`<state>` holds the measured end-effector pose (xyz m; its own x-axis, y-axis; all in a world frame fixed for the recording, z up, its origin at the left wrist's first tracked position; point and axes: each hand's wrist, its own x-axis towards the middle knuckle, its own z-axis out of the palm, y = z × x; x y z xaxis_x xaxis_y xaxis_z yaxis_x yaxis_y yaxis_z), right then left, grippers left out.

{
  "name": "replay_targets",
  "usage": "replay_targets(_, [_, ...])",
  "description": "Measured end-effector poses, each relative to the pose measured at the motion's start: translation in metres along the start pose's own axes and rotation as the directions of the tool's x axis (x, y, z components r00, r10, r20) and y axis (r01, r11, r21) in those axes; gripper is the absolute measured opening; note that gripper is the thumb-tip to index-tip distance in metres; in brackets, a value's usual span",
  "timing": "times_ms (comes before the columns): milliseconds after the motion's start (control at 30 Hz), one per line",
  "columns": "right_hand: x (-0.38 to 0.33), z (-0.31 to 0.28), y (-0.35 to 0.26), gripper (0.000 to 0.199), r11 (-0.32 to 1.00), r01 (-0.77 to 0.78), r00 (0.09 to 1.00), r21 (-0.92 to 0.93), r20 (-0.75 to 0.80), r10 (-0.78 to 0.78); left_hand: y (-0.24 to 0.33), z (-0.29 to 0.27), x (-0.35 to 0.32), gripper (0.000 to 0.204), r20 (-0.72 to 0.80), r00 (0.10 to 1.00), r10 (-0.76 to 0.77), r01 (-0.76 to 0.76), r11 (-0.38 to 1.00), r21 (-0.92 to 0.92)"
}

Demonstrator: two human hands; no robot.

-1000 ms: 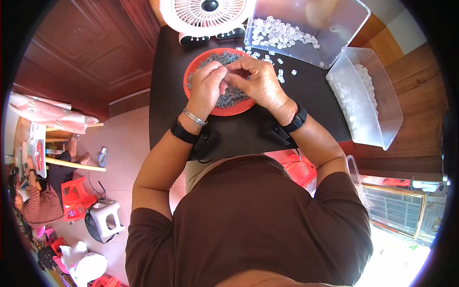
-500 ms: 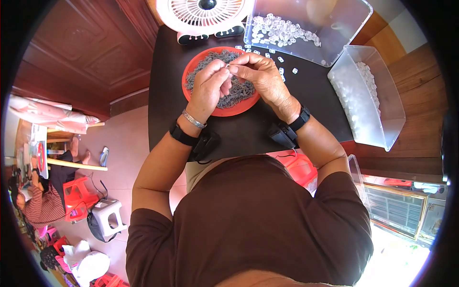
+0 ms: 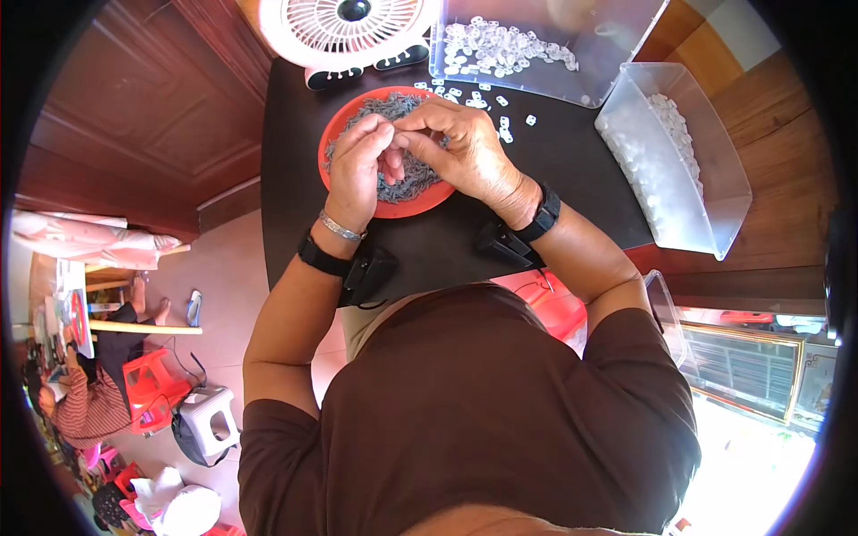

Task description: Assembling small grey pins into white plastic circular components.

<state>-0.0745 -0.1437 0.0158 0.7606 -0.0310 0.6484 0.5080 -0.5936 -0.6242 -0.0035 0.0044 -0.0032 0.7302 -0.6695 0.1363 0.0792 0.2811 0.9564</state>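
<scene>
A red round tray (image 3: 401,210) stands on the dark table and holds a heap of small grey pieces (image 3: 404,184). Over it my left hand (image 3: 360,165) has its thumb and forefinger pinched together. Fingertip to fingertip with it, my right hand (image 3: 456,147) is pinched too. Whatever sits between the fingers is too small to make out. Several small clear plastic pieces (image 3: 476,103) lie loose on the table just beyond my right hand.
A white fan (image 3: 353,40) stands at the far left of the table (image 3: 572,192). At the far right, a clear bin (image 3: 585,89) and a translucent bin (image 3: 715,192) hold clear pieces. On the left, another person (image 3: 94,402) sits near a red stool (image 3: 154,384).
The view has shifted, so the table things appear slightly further left and up. My hands remain pinched together over the tray; my right hand has turned a little, its back more visible.
</scene>
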Motion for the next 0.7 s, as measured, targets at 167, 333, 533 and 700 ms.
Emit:
replay_targets(167, [-0.001, 0.000, 0.002, 0.008, 0.989, -0.093, 0.995, -0.113, 0.034, 0.097, 0.003, 0.002, 0.001, 0.024, -0.005, 1.000, -0.004, 0.004, 1.000, 0.025])
replay_targets(333, [0.008, -0.009, 0.001, 0.010, 0.995, -0.078, 0.989, -0.056, 0.120, 0.084, 0.009, -0.007, 0.001, 0.021, 0.035, 0.998, -0.047, 0.043, 0.995, 0.086])
replay_targets(533, [0.010, -0.023, 0.019, 0.012, 0.947, -0.014, 0.965, -0.322, 0.244, 0.097, 0.009, -0.010, 0.003, 0.020, -0.064, 0.998, 0.007, -0.002, 0.998, 0.068])
replay_targets(700, [0.022, -0.056, 0.021, 0.014, 0.921, -0.167, 0.979, -0.352, 0.054, 0.198, 0.006, -0.011, 0.005, 0.019, -0.090, 0.996, -0.006, 0.012, 0.998, 0.066])
